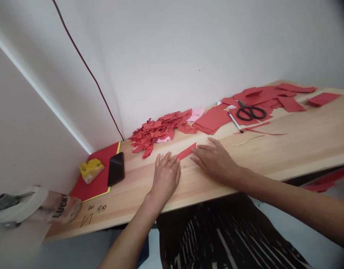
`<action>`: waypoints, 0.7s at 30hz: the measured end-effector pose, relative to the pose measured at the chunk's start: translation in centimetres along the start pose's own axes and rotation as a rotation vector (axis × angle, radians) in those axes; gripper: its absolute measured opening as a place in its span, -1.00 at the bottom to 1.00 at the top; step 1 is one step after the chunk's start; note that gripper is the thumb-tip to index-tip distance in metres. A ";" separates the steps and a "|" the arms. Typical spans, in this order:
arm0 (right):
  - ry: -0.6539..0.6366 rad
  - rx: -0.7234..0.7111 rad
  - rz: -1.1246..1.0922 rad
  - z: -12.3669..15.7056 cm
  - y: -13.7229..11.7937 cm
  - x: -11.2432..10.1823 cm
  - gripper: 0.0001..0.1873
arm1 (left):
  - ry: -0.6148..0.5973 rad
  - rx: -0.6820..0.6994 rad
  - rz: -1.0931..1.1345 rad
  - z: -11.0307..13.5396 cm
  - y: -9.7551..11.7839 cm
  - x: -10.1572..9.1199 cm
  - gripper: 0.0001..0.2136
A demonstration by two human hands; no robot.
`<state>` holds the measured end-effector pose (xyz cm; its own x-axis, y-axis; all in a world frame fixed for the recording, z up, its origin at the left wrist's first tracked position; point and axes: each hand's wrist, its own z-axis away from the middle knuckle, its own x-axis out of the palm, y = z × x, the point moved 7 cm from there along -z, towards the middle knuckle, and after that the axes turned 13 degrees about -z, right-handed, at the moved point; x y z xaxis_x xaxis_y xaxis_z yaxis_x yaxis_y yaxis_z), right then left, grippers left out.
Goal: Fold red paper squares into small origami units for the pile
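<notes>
Both hands are flat on the wooden tabletop [301,138], palms down. The left hand [166,175] has its fingers stretched out and only slightly apart, with the tips resting on the left end of a folded red paper strip [187,151]. The right hand [214,160] is open too, its fingers spread, pointing left and touching the strip's right end. Neither hand is gripping anything, they're just pressing down.

The strip lies between the two hands, just on the near side of a pile of folded red pieces [157,132]. Further right there's a stack of red sheets [212,120], a pen [235,122] and black scissors [251,112]. Off to the left, a dark phone [116,169] and a yellow pack [91,170] sit on a red mat [97,186].
</notes>
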<state>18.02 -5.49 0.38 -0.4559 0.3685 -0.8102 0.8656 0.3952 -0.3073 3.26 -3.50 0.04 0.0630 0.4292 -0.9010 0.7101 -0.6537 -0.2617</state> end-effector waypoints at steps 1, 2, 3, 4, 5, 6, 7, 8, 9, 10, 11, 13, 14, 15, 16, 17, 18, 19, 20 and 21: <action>0.008 -0.006 -0.006 0.0 -0.2 -0.1 -0.61 | 0.007 0.005 -0.003 -0.1 0.1 -0.1 -0.75; 0.009 -0.029 -0.017 0.0 -0.4 -0.1 -0.60 | 0.013 0.013 -0.006 -0.1 0.2 -0.1 -0.75; -0.005 -0.066 -0.034 0.0 -0.8 0.0 -0.59 | 0.018 0.020 -0.009 -0.2 0.3 -0.2 -0.75; -0.035 -0.119 -0.056 0.1 -1.4 0.2 -0.58 | 0.022 0.027 -0.012 -0.2 0.4 -0.2 -0.74; -0.081 -0.180 -0.082 0.1 -2.0 0.6 -0.56 | 0.023 0.033 -0.013 -0.3 0.5 -0.3 -0.73; -0.135 -0.240 -0.107 0.3 -2.5 1.1 -0.54 | 0.024 0.037 -0.012 -0.3 0.6 -0.3 -0.73; -0.186 -0.283 -0.128 0.4 -2.9 1.6 -0.53 | 0.024 0.039 -0.010 -0.3 0.6 -0.3 -0.73; -0.220 -0.304 -0.140 0.5 -3.2 2.0 -0.52 | 0.023 0.040 -0.007 -0.3 0.6 -0.3 -0.73; -0.233 -0.301 -0.141 0.5 -3.2 2.3 -0.53 | 0.023 0.040 -0.004 -0.3 0.6 -0.2 -0.73; -0.227 -0.279 -0.133 0.5 -3.0 2.4 -0.53 | 0.022 0.041 -0.001 -0.3 0.5 -0.2 -0.74; -0.208 -0.242 -0.117 0.3 -2.7 2.3 -0.54 | 0.022 0.042 0.001 -0.3 0.5 -0.1 -0.74; -0.152 -0.151 -0.071 0.1 -1.8 1.8 -0.54 | 0.019 0.043 0.001 -0.2 0.5 0.0 -0.74; -0.124 -0.105 -0.046 0.0 -1.2 1.4 -0.54 | 0.018 0.042 0.001 -0.2 0.4 0.0 -0.74; -0.098 -0.060 -0.024 -0.1 -0.7 1.0 -0.54 | 0.018 0.041 0.002 -0.2 0.4 0.0 -0.74; -0.072 -0.020 -0.006 -0.2 -0.2 0.6 -0.54 | 0.019 0.040 0.004 -0.2 0.4 0.0 -0.74; -0.049 0.012 0.009 -0.2 0.2 0.2 -0.55 | 0.021 0.040 0.006 -0.3 0.4 0.0 -0.75; -0.032 0.031 0.018 -0.2 0.5 0.0 -0.55 | 0.024 0.040 0.008 -0.3 0.4 -0.1 -0.75; -0.018 0.037 0.021 -0.2 0.6 -0.1 -0.55 | 0.027 0.043 0.009 -0.4 0.5 -0.2 -0.75; -0.015 0.023 0.015 -0.2 0.6 0.0 -0.54 | 0.030 0.045 0.011 -0.4 0.6 -0.2 -0.75; -0.023 -0.008 -0.001 -0.2 0.3 0.2 -0.52 | 0.032 0.046 0.011 -0.5 0.6 -0.3 -0.75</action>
<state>18.13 -5.07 0.20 -0.4516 0.3485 -0.8213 0.8636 0.4019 -0.3043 4.00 -3.76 0.32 0.0933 0.4413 -0.8925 0.6765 -0.6858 -0.2684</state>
